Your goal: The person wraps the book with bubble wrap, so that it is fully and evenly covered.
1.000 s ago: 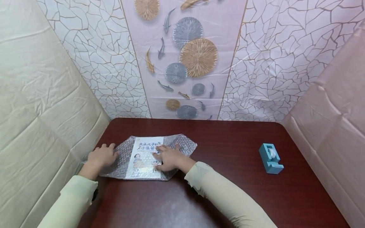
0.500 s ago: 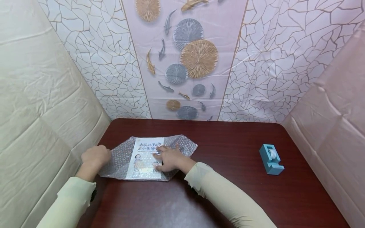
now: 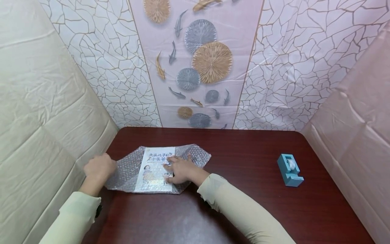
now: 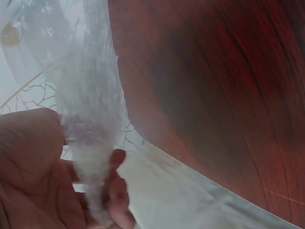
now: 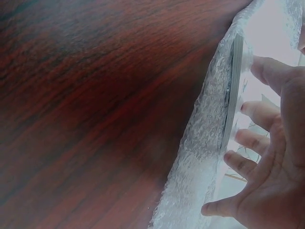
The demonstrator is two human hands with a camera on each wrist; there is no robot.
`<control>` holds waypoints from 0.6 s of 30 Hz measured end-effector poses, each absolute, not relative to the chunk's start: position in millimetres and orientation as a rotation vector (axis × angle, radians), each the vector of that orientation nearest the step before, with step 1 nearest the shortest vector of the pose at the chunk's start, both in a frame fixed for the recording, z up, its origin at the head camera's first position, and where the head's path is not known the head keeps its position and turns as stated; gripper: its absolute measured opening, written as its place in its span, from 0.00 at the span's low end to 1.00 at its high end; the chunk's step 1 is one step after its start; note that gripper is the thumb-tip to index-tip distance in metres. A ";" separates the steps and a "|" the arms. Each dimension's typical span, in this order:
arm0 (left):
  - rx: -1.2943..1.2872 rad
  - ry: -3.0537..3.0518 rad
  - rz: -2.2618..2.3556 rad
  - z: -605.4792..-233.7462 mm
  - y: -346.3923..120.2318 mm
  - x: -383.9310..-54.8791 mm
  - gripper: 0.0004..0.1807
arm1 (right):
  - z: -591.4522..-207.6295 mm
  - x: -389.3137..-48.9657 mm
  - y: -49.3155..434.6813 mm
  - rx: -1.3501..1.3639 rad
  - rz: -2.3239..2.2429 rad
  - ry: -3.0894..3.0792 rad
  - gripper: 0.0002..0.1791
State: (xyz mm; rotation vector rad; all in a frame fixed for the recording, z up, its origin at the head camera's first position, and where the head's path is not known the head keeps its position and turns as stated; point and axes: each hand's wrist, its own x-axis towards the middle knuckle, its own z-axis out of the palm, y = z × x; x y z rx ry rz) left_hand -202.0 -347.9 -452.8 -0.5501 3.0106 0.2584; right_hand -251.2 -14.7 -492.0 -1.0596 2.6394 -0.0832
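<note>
A book (image 3: 153, 173) with a white illustrated cover lies on the table under a layer of clear bubble wrap (image 3: 125, 173), which sticks out past it on both sides. At the left end my left hand (image 3: 100, 167) grips the wrap's edge. The left wrist view shows the gathered bubble wrap (image 4: 93, 95) running between the thumb side and the curled fingers (image 4: 119, 200). My right hand (image 3: 182, 169) presses on the right part of the cover with its fingers spread. In the right wrist view the book's page edge (image 5: 233, 90) shows through the wrap.
A blue tape dispenser (image 3: 289, 170) with a roll of clear tape stands on the right side of the dark red table (image 3: 243, 162). Pale padded panels (image 3: 45, 118) rise at the left and right, and a patterned backdrop (image 3: 195, 67) hangs behind the table.
My left hand, earlier resting with its fingers stretched over the wrap's left end, has shifted left and curled its fingers round the edge. My right hand has stayed in place.
</note>
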 end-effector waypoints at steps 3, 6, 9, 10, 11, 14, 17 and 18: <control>-0.544 3.075 0.301 -451.9 -346.2 -202.6 0.25 | -490.6 -250.9 -14.4 -1.063 -0.082 2.639 0.41; -0.529 3.138 0.336 -449.1 -342.9 -202.9 0.21 | -489.0 -250.6 -14.2 -1.062 -0.082 2.638 0.41; -0.505 3.206 0.347 -445.6 -337.8 -202.5 0.18 | -488.5 -250.3 -14.5 -1.060 -0.079 2.637 0.41; -0.495 3.230 0.343 -444.3 -335.7 -201.9 0.17 | -488.6 -250.1 -14.7 -1.059 -0.080 2.636 0.41; -0.481 3.256 0.335 -442.9 -333.4 -201.1 0.17 | -488.5 -249.9 -14.8 -1.058 -0.076 2.635 0.41; -0.433 3.327 0.319 -438.3 -325.5 -198.2 0.19 | -488.4 -249.0 -15.4 -1.061 -0.064 2.638 0.41; -0.396 3.373 0.322 -432.8 -317.5 -195.6 0.20 | -488.4 -248.5 -15.9 -1.063 -0.053 2.642 0.41; -0.387 3.383 0.328 -430.8 -315.0 -195.2 0.20 | -488.4 -248.3 -16.0 -1.062 -0.052 2.645 0.41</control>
